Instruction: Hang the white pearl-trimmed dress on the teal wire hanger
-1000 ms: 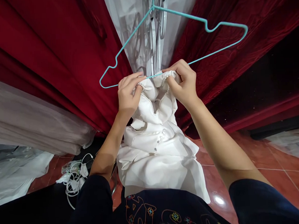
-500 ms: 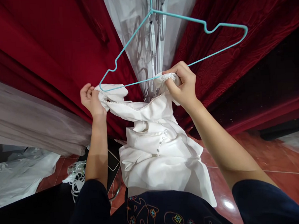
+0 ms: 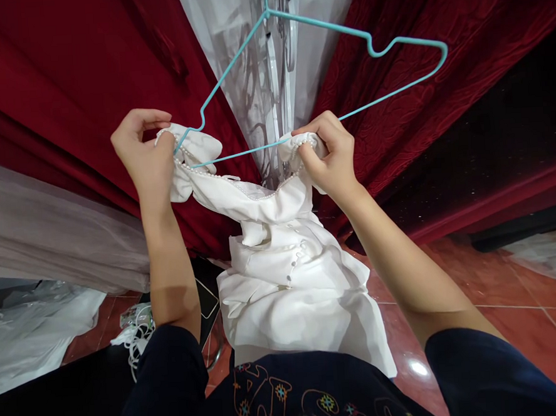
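A white dress (image 3: 278,208) with a beaded neckline and small buttons hangs down in front of me. My left hand (image 3: 148,147) pinches its left sleeve strap, which now lies over the left end of a light blue hanger (image 3: 318,22). Closed on the right sleeve, my right hand (image 3: 332,154) is at the hanger's bottom bar, near its middle. The hanger's right end sticks out bare past my right hand. Its hook lies beyond the top edge of the view.
Red curtains (image 3: 76,76) flank a grey-white cloth (image 3: 244,40) with hanging straps behind the hanger. At lower left are a pale curtain (image 3: 62,215), plastic-wrapped material (image 3: 40,323) and white cables (image 3: 138,345). Red tiles (image 3: 513,281) cover the floor.
My left hand has risen and drawn the left sleeve up over the hanger's left end. The hanger and my right hand have shifted slightly left in view.
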### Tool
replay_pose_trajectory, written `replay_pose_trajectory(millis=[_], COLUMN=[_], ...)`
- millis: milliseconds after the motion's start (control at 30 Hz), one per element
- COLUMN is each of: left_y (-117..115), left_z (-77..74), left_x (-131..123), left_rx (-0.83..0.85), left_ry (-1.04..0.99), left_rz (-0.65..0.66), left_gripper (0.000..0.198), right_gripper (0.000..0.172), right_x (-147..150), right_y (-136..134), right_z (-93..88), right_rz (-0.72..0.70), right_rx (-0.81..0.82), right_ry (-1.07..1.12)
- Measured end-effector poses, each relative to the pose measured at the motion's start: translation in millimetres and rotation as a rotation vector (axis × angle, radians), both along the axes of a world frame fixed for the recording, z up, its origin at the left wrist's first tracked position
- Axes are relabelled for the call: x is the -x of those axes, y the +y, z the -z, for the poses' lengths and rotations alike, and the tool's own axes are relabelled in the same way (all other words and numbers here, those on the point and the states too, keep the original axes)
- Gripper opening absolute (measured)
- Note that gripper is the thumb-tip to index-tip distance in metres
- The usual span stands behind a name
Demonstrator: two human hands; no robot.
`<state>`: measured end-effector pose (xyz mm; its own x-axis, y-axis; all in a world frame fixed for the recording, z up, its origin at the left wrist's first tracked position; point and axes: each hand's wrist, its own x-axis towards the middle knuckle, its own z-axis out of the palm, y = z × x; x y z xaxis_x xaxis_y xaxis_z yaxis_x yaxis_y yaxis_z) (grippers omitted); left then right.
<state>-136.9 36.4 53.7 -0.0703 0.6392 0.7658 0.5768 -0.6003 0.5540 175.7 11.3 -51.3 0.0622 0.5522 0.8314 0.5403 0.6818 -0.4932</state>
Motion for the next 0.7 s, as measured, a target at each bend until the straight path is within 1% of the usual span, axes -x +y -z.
replay_pose_trajectory(millis=[67, 133, 200, 233, 267, 333, 400, 433, 500, 567, 600, 667, 700], left_y=[-9, -4, 15, 29, 44, 70, 84, 85, 78, 63, 54, 38, 31], left_z=[-4.4, -9.3, -12.7, -13.3, -13.0, -9.9, -4.8, -2.2, 2.1, 4.7, 5.8, 8.6, 10.6], left_x=[0, -3, -10, -13, -17, -26, -36, -41, -50, -56, -58, -64, -67], left_rx=[-0.025, -0.073, -0.110, -0.122, -0.107, -0.031, 0.024, 0.052, 0.072, 0.038, -0.005, -0.103, -0.142], left_ry=[-0.035, -0.060, -0.073, -0.065, -0.100, -0.118, -0.097, -0.077, -0.043, -0.030, -0.013, 0.071, 0.131], left_rz=[0.075, 0.136, 0.163, 0.165, 0.156, 0.197, 0.270, 0.314, 0.364, 0.348, 0.329, 0.310, 0.315], left_gripper=[0.007, 0.010, 0.016, 0.024, 0.027, 0.040, 0.043, 0.046, 0.052, 0.054, 0.049, 0.026, 0.020], right_gripper=[0.025, 0.027, 0.029, 0.030, 0.030, 0.030, 0.029, 0.029, 0.030, 0.031, 0.031, 0.032, 0.033], right_x=[1, 2, 4, 5, 5, 5, 2, 0, -4, -5, -4, -2, 0], right_y=[1, 2, 4, 5, 5, 6, 6, 6, 5, 4, 4, 4, 4], right_z=[-0.7, -0.6, 0.3, 1.0, 1.9, 3.6, 4.8, 5.0, 4.6, 3.6, 3.2, 3.0, 3.4], right_rz=[-0.037, -0.061, -0.066, -0.064, -0.059, -0.046, -0.032, -0.025, -0.012, 0.000, 0.005, 0.019, 0.031], right_rx=[-0.019, -0.037, -0.044, -0.047, -0.049, -0.053, -0.051, -0.046, -0.038, -0.043, -0.048, -0.056, -0.053], right_ry=[0.034, 0.067, 0.085, 0.087, 0.086, 0.075, 0.057, 0.047, 0.029, 0.017, 0.012, 0.001, -0.005])
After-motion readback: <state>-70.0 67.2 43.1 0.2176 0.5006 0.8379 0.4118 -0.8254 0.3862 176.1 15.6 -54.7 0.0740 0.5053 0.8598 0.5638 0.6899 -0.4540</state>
